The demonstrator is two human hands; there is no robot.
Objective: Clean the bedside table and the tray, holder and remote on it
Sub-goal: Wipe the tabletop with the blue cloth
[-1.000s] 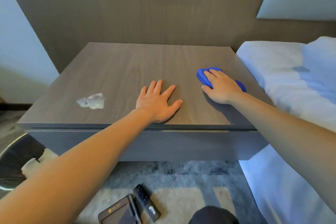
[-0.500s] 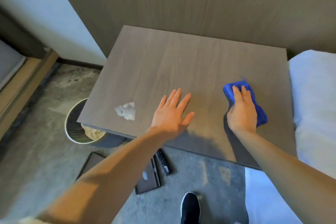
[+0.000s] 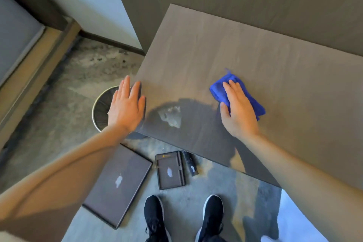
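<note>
Right hand (image 3: 238,109) flat on blue cloth (image 3: 253,102) on bedside table (image 3: 275,60), crumpled scrap, perhaps plastic (image 3: 170,116), at its nine o'clock, left hand (image 3: 126,107) open at table's edge

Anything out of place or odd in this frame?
Yes. A crumpled clear wrapper lies on the table between the left hand and the right hand pressing the cloth. The tray, holder and remote lie on the floor.

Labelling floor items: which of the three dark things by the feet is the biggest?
The flat dark tray, leftmost on the floor. The holder beside it is clearly smaller, and the remote is a narrow stick.
</note>
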